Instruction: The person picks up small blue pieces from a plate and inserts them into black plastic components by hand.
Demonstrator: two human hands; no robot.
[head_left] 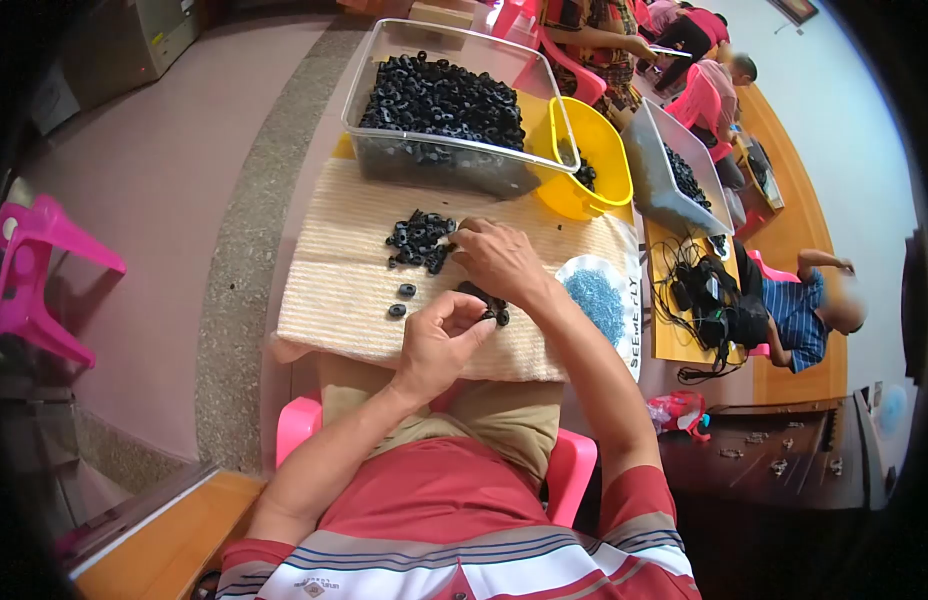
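My left hand is closed in a pinch at the front of the striped cloth, its fingertips on a small black part. Farther back, my right hand reaches across to the right edge of a pile of small black parts; its fingers are bent together, and what they hold is hidden. Two black pieces lie apart, left of my left hand. Other dark parts sit between the two hands, partly covered by them. A white plate with blue beads is beside my right forearm.
Behind the pile stand a clear bin full of black parts and a yellow basket. Another bin and tangled black cables are on the right. A pink stool stands at left. Several people sit beyond.
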